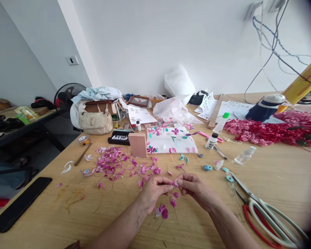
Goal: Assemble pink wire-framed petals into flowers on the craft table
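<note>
Between the fingertips of both hands is a small pink fabric petal [175,183]. My left hand [158,189] pinches it from the left, thumb against fingers. From the right, my right hand [193,188] grips its other side in a pinch. Just below the hands lie loose pink petals [173,201] and a darker magenta petal cluster [165,212] with thin wire stems. A wide heap of pink and magenta petals [111,160] spreads over the wooden table [114,221] to the left. Near my right forearm are large white-handled scissors [259,204] and smaller red-handled scissors [259,226].
Behind the hands stand a wooden block [138,145] and a white sheet with flower pieces [171,140]. Bottles, including a black-capped one [211,141], and a clear spray bottle [245,155] are to the right. A black phone-like slab [20,204] lies at the left edge.
</note>
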Tool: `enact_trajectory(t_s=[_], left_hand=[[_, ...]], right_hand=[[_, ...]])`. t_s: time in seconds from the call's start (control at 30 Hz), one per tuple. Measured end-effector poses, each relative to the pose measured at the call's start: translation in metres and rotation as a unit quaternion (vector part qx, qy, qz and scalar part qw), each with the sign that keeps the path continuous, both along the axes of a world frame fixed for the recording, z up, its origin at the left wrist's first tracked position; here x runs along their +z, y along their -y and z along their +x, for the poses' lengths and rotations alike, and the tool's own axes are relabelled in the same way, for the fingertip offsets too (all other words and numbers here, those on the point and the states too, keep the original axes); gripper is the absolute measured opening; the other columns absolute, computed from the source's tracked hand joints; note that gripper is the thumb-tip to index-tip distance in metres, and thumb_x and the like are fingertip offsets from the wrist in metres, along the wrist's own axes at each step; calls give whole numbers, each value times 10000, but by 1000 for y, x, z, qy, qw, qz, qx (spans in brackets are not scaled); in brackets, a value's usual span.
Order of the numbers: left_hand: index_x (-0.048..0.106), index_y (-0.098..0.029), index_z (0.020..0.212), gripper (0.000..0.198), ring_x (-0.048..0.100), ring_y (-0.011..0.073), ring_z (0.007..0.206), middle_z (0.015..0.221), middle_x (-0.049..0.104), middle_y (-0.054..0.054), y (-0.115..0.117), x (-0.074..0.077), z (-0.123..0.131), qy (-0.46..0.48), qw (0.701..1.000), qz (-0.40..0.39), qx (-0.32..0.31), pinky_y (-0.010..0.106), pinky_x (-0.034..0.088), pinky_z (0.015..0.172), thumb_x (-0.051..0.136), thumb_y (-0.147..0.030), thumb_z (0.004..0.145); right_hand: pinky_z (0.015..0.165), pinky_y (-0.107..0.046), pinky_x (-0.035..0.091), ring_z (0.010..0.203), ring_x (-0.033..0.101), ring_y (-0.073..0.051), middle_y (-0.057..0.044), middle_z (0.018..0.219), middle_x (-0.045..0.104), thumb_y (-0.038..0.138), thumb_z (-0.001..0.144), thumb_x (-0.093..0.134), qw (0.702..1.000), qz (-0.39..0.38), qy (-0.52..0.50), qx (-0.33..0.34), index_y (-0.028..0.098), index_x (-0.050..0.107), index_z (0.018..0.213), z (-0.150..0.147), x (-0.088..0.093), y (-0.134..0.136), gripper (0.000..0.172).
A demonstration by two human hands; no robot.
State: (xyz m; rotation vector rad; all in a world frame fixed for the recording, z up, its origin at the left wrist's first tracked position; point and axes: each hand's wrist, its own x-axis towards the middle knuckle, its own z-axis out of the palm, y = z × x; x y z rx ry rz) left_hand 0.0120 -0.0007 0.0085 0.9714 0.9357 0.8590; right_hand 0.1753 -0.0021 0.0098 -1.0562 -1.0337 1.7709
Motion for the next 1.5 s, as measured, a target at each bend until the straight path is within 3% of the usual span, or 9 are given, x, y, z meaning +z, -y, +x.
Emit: enact_trajectory(t_s=[0.4,0.8,0.97,1.23,1.37,1.5], left_hand=[[695,-138,704,199,483,88,569,667,624,27,1,-2,-5,12,999,-19,-28,201,354,527,729,-255,547],[692,-135,670,172,455,74,546,617,588,7,2,9,-1,21,999,-27,-4,202,348,536,731,-228,530],[693,-136,665,172,439,67,519,581,571,-1,-4,24,1,12,999,-16,-27,201,339,526,733,-225,524],[699,-153,718,153,435,69,537,595,572,-4,-22,50,1,1,998,48,-46,203,346,535,698,-215,577],[699,-158,755,160,451,80,586,652,591,13,-31,56,-2,4,995,84,-51,200,338,539,679,-214,607],[687,-149,768,187,459,78,534,602,576,7,-35,60,-4,1,998,52,-40,205,309,495,677,-243,607]], right_hand=[[451,-182,283,441,404,-45,30,510,541,308,602,732,999,-23,-21,12,121,612,587,-3,2,0,223],[449,-199,285,433,397,-57,36,484,520,315,610,724,999,-17,-28,2,136,602,591,-2,7,1,218],[457,-208,286,432,393,-60,35,492,520,333,618,713,1000,3,-22,-5,142,587,591,3,19,0,231],[449,-204,272,427,395,-54,36,489,524,307,609,725,999,39,-10,-7,135,597,585,6,53,-18,215],[442,-206,270,429,398,-57,26,496,540,322,602,725,999,51,-3,1,140,602,576,4,65,-28,222],[436,-212,261,426,390,-60,28,492,524,323,586,731,998,58,9,2,141,607,574,2,70,-35,221]])
